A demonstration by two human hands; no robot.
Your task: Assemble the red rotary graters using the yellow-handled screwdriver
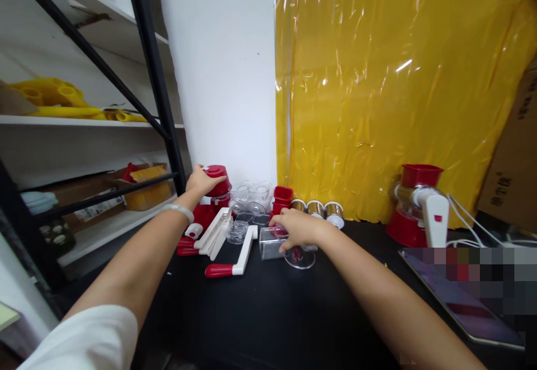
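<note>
Two grips: left grip point(202, 182) closed on a red, round plastic piece point(217, 179), back left; right grip point(302, 227) curled over a clear, round-footed plastic part point(300, 259), hold unclear, near a white, red-handled crank point(244, 255) on the black surface point(268, 317).

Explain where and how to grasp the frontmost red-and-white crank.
Probably by its red grip, pinched across from the near side: this crank lies flat on the black table, its long, rounded grip extends left, and other handles lie behind it.

White short sleeve point(90, 336) on the left arm point(140, 261), pale rounded bangle point(179, 210) around its wrist
</note>
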